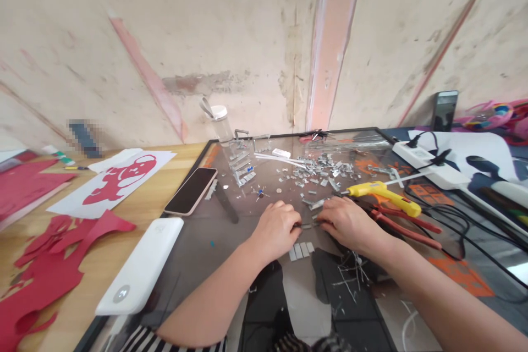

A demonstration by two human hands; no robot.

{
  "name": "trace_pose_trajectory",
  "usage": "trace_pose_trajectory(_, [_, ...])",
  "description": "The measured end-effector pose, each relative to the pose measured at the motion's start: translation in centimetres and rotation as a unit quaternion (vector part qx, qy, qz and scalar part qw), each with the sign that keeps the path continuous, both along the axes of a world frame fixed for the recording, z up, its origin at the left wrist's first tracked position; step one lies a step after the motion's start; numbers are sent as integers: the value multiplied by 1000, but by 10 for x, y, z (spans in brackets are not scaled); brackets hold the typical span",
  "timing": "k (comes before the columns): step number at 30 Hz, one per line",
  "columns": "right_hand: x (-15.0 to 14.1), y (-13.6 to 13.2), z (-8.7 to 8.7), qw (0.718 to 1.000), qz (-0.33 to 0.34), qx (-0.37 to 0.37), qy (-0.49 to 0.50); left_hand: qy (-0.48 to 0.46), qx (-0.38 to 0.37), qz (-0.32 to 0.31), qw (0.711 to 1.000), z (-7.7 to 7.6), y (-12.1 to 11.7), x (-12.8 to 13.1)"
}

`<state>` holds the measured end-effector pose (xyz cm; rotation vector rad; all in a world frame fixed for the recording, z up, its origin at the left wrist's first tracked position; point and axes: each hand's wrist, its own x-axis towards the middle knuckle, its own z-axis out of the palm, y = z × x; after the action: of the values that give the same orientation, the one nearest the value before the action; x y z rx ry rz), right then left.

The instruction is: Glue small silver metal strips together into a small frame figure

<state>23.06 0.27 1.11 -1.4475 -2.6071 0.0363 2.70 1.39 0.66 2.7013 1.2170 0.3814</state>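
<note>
A white power bank [140, 264] is lying across the surface's left edge, toward the near end, while a tangle of thin wire pieces [352, 278] is lying on the near part of the surface, just beside the right forearm. Four small pale plates [302, 251] are sitting in a row, well in from both side edges. Just beyond them, the left hand [280, 228] is pinching narrowly, fingertips closing on one end of a small grey strip [306, 226]; the right hand [342, 220] is bunching its fingers at the other end, also in a narrow pinch. The strip is spanning the gap between them, inward from every edge. Red-handled pliers [412, 226] are resting right of the right hand, and a yellow glue gun [385, 197] is lying just past them. A dark-screened phone [192, 191] is resting by the left edge. Farther off, metal scraps [328, 169] are spreading toward the far edge, a small metal frame [242, 164] is standing left of them, and a clear bottle [223, 127] is standing near the far left corner.
</note>
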Motion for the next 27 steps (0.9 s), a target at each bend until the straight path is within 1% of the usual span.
trace_pose_trajectory(7, [-3, -3, 3, 1000, 7, -13, 18, 5, 1, 2, 1000, 0, -1, 0])
trace_pose_trajectory(27, [-5, 3, -5, 998, 46, -15, 35, 7, -2, -1, 1000, 1, -1, 0])
